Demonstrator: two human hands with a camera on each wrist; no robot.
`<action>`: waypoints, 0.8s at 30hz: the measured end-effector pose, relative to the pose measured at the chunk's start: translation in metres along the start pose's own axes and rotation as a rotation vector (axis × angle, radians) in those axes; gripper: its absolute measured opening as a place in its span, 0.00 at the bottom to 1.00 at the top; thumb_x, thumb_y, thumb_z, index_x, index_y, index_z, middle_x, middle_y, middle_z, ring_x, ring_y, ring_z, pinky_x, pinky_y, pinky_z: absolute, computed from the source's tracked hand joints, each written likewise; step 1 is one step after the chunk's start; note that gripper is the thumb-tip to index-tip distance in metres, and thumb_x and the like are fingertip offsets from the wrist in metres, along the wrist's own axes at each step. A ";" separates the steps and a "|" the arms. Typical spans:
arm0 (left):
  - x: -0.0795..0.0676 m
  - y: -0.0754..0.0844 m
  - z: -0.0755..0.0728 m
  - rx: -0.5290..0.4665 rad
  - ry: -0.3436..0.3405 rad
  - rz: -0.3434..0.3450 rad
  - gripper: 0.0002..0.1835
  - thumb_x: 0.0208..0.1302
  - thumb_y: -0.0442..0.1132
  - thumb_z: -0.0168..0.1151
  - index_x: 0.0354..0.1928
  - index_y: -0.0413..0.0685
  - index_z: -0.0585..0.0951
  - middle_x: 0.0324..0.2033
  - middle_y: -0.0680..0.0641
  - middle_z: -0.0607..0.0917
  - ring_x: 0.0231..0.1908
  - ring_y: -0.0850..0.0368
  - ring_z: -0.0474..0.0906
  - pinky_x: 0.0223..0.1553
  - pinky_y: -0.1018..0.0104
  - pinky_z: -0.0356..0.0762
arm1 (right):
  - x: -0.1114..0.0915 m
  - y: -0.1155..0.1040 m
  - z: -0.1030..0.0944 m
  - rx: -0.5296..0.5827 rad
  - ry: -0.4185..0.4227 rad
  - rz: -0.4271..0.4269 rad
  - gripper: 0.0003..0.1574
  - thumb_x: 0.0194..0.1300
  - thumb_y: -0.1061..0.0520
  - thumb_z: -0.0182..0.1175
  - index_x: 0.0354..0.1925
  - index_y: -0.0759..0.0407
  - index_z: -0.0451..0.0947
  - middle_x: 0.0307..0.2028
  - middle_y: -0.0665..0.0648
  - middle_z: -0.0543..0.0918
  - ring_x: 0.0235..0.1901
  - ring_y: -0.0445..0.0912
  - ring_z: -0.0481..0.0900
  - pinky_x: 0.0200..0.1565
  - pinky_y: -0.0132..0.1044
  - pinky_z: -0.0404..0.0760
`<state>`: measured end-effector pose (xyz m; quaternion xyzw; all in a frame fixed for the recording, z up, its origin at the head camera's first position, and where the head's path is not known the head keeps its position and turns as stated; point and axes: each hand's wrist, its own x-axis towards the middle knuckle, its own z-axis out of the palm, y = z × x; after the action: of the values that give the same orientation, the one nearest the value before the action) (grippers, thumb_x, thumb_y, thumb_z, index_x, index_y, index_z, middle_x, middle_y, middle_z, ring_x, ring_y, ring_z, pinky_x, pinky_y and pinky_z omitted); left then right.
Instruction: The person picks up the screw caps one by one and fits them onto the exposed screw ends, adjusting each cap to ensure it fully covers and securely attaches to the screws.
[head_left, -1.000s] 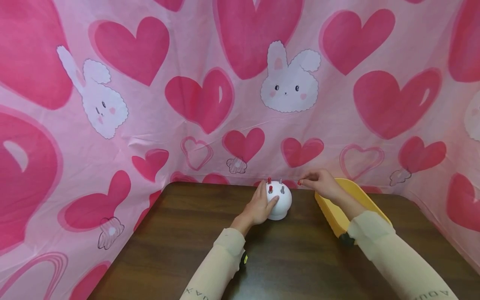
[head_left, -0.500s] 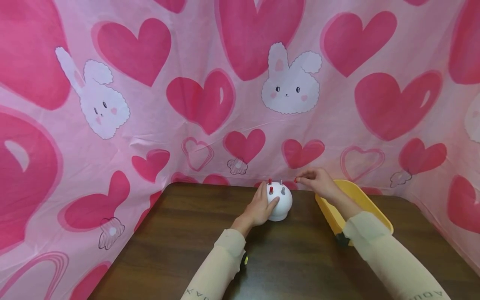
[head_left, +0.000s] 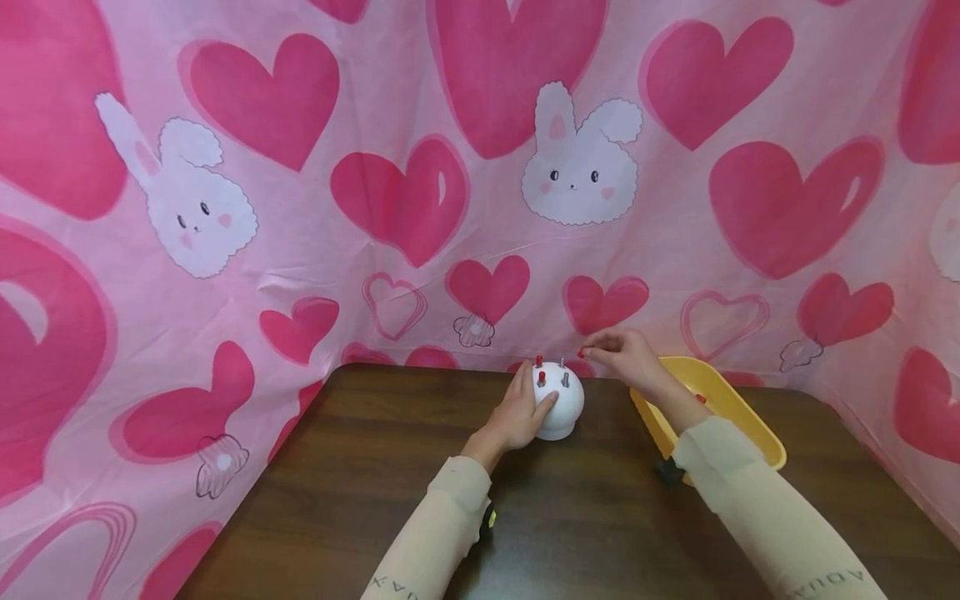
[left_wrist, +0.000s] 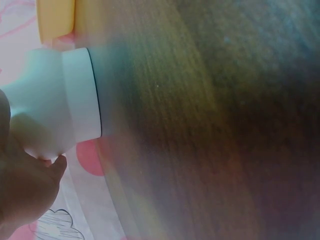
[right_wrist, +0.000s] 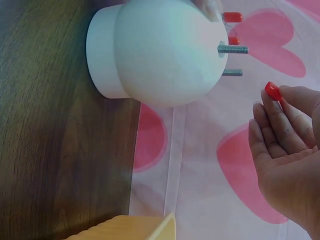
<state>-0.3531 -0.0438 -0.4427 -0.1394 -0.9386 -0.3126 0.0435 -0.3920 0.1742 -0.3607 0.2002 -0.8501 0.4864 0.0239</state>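
In the lower middle of the head view, the left hand (head_left: pixel 516 412) grips the left side of a white ball-shaped stand (head_left: pixel 562 410), its thumb across the front. Four bolts stand out of the ball's top: the two on the left wear red caps (head_left: pixel 542 378), while the two on the right are bare threaded metal bolts (right_wrist: pixel 233 49). The right hand (head_left: pixel 626 360), right of the ball and slightly higher in the frame, pinches a loose red cap (right_wrist: pixel 272 91) between thumb and finger, near the bare bolts but apart from them. At lower right, a yellow tray (head_left: pixel 761 440) sits on the dark wooden table (head_left: pixel 360 483) with a red piece (head_left: pixel 701 398) inside, partly hidden by the right forearm. Dark lettering along the bottom edge seems to read AQUA on the right sleeve (head_left: pixel 757 492); the left sleeve (head_left: pixel 442 517) shows an X and an A, the rest cut off. Hearts and rabbit faces cover the pink cloth (head_left: pixel 487 233) behind
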 end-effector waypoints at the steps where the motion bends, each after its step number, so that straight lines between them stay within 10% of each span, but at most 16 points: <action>1: 0.000 0.000 0.000 -0.001 -0.003 -0.002 0.46 0.66 0.66 0.41 0.73 0.45 0.39 0.73 0.46 0.44 0.71 0.51 0.45 0.64 0.51 0.57 | 0.000 -0.001 0.001 0.000 0.004 0.000 0.14 0.62 0.50 0.63 0.45 0.53 0.80 0.43 0.54 0.83 0.47 0.52 0.79 0.46 0.43 0.79; 24: 0.003 -0.003 0.004 -0.013 -0.011 -0.008 0.46 0.66 0.67 0.39 0.73 0.47 0.37 0.73 0.47 0.44 0.70 0.50 0.46 0.63 0.48 0.58 | 0.014 0.001 0.021 0.022 0.090 0.006 0.12 0.60 0.53 0.64 0.43 0.55 0.80 0.42 0.57 0.83 0.44 0.51 0.80 0.44 0.42 0.80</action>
<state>-0.3572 -0.0433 -0.4470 -0.1377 -0.9374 -0.3179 0.0360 -0.4021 0.1529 -0.3690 0.1758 -0.8435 0.5041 0.0584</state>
